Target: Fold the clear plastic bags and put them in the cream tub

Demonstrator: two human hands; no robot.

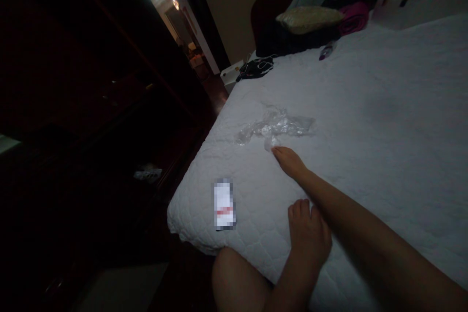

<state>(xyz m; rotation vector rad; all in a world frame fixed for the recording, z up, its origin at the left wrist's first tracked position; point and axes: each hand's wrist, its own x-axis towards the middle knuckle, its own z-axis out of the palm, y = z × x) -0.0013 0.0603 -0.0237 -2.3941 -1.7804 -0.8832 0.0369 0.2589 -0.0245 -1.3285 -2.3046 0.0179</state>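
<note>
A crumpled clear plastic bag [280, 123] lies spread on the white quilted bed cover. My right hand [290, 162] reaches in from the right, its fingertips pinched on the near corner of the plastic. Closer to me, my left hand [309, 231] rests on the bed cover beside my right forearm. Its fingers point away from me, a little bent, with nothing seen in them. To the left lies a phone [224, 204] with its bright screen blurred out.
My bare knee [234, 278] is at the bed's near edge. Farther up the bed [365, 131] are a dark item with white cords [258, 67], a small bottle [327, 50], a yellowish cushion [309, 18] and a rolled pink cloth [354, 17]. Dark furniture [109, 78] stands left.
</note>
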